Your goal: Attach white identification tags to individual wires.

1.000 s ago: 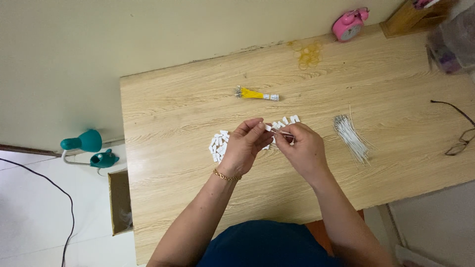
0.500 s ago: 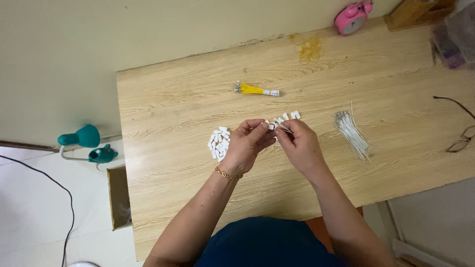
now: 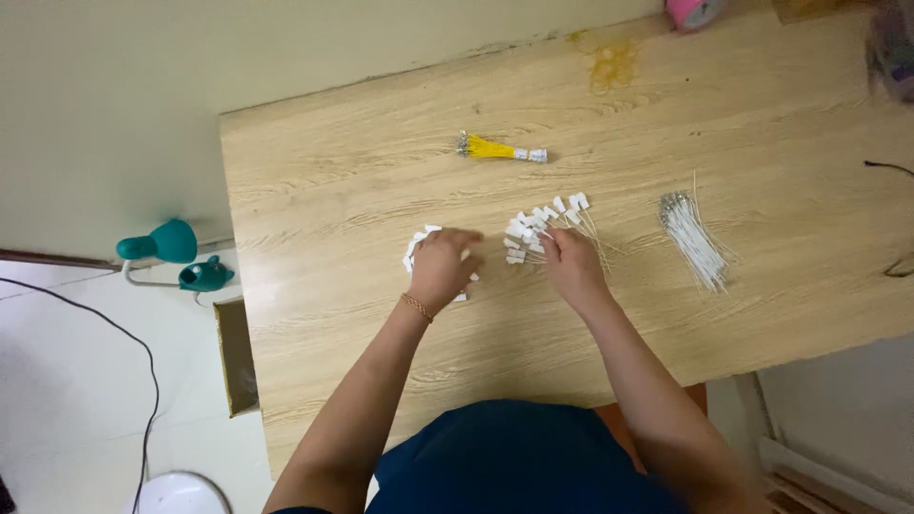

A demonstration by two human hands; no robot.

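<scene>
My left hand (image 3: 444, 266) lies over a small heap of white tags (image 3: 417, 244) on the wooden table (image 3: 333, 190), fingers curled down and hiding what they touch. My right hand (image 3: 571, 262) is a little to the right, with its fingertips pinched on a thin wire at the near edge of a fanned pile of wires with white tags (image 3: 543, 221). The two hands are apart. A bundle of bare white wires (image 3: 693, 238) lies further right, beyond my right hand.
A yellow wire bundle (image 3: 500, 149) lies at the table's far middle. A pink object (image 3: 690, 11) stands at the back edge, and spectacles (image 3: 897, 266) show at the right edge. A teal desk lamp (image 3: 171, 244) is on the floor to the left.
My hands, which met over one piece in front of me, have parted. The left dropped to the heap of tags, and the right moved to the pile of tagged wires.
</scene>
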